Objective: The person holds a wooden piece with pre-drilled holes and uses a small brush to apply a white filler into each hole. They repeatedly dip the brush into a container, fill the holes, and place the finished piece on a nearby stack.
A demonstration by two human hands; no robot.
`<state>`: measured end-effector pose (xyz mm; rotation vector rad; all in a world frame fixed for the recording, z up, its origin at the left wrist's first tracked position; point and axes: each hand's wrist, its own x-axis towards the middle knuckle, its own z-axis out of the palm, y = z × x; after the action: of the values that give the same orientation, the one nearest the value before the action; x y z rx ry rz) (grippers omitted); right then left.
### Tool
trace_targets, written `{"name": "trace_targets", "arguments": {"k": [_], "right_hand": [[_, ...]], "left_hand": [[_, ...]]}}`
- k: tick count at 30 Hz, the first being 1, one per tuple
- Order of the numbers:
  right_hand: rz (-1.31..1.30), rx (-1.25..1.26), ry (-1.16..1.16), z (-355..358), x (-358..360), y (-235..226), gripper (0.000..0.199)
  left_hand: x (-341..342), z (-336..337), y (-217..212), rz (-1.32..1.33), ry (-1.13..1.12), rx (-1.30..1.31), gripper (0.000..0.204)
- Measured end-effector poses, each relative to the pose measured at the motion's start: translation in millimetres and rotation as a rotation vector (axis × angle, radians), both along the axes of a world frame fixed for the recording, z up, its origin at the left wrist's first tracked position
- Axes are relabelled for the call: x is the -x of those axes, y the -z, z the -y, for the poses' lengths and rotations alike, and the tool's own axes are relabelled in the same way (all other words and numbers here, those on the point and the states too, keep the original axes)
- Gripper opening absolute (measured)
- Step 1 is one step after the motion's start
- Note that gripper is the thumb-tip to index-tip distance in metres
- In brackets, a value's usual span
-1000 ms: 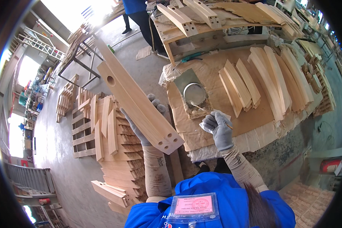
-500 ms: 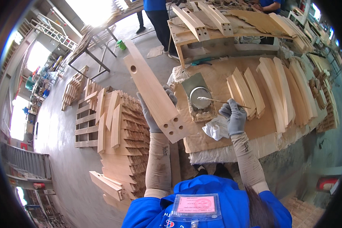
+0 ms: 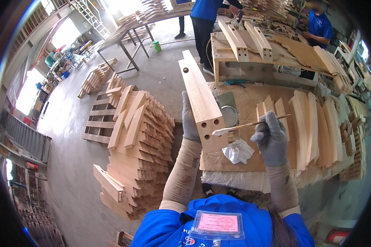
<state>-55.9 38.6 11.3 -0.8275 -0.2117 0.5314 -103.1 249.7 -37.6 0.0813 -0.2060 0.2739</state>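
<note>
My left hand (image 3: 190, 123), in a grey glove, is closed round a long pale wooden piece (image 3: 200, 92), held up at a tilt. Several round holes show in its near end, and one more lies near the far end. My gloved right hand (image 3: 271, 138) pinches a thin wooden stick (image 3: 245, 124). White paste coats the stick's tip, which is close to the right edge of the holed end; whether they touch I cannot tell. Behind the wooden piece stands a round container (image 3: 230, 115), partly hidden. A crumpled white cloth (image 3: 238, 151) lies on the brown-covered table (image 3: 218, 161).
Several curved wooden pieces (image 3: 312, 129) lie at the table's right. On my left rises a tall stack of wooden pieces (image 3: 146, 160) beside a pallet (image 3: 99, 119). Across from me is a workbench (image 3: 276, 68) with two co-workers near it. A green bucket (image 3: 156, 46) stands on the floor.
The stick has left the round container and moved left, close to the wooden piece's holed end. In the picture, the wooden piece has shifted right and stands more upright. The view has turned left.
</note>
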Motion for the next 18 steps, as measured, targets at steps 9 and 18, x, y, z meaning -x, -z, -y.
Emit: {"name": "trace_targets", "arguments": {"k": [9, 18], "right_hand": [[0.133, -0.010, -0.069, 7.5, -7.1, -5.5, 0.021], [0.303, -0.008, -0.146, 26.6, -17.1, -8.4, 0.017]], "left_hand": [[-1.5, 31.2, -16.6, 0.012, 0.029, -0.016, 0.061], [-5.8, 49.6, -28.2, -0.085, 0.008, -0.108, 0.061]]}}
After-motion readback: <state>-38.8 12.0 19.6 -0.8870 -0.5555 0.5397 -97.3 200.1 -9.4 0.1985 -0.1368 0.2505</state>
